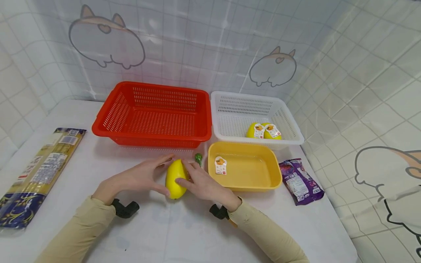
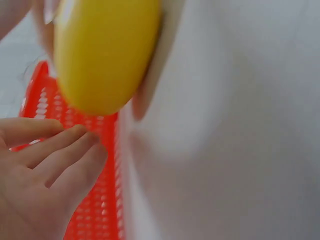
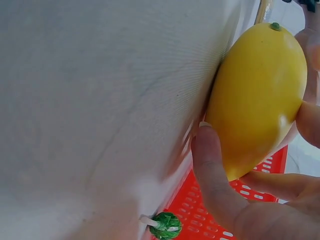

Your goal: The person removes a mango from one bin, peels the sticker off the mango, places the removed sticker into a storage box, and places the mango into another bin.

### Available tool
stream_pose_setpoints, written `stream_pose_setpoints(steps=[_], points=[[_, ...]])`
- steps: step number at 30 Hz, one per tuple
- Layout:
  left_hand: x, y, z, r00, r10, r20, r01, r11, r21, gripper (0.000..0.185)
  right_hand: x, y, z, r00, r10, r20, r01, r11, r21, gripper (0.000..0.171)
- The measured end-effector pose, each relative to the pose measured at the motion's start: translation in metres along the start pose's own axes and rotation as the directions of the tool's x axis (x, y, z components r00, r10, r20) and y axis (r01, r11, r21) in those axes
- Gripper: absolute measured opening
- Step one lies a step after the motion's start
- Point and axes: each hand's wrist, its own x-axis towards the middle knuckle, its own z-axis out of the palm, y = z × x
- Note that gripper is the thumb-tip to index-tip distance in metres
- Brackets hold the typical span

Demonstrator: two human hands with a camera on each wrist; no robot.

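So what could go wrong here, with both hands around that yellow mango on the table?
The mango is smooth and rounded, and the left hand and right hand seem to touch it mostly with fingertips, so it might slip or roll across the table. A small green lollipop lies just behind the right hand's fingers and could get knocked. The yellow tray sits close beside that hand, so a sideways move may bump it.

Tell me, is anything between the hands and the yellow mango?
No. Both hands already touch the mango on the table: the left hand on one side, the right hand on the other. The small green thing lies behind it, apart.
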Motion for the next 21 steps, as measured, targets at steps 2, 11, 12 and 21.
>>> stream_pose_setpoints(steps=[2,11,12,21], points=[[-0.004,0.000,-0.006,1.000,-0.003,-0.014,0.003,1.000,0.007,0.123,0.000,0.000,0.000,1.000,0.002,0.001,-0.002,1.000,0.001,0.074],[-0.025,0.001,-0.041,0.991,0.017,-0.130,-0.017,1.000,0.002,0.095,0.001,-0.002,-0.001,0.999,0.040,0.015,-0.040,0.999,0.013,0.074],[-0.027,0.001,-0.044,0.989,0.022,-0.144,-0.021,1.000,0.005,0.092,0.001,-0.002,-0.002,0.999,0.041,0.016,-0.041,0.999,0.014,0.074],[-0.041,0.002,-0.064,0.976,0.086,-0.197,-0.094,0.995,-0.032,0.076,0.000,-0.002,-0.001,1.000,0.027,0.010,-0.027,0.999,0.037,0.072]])
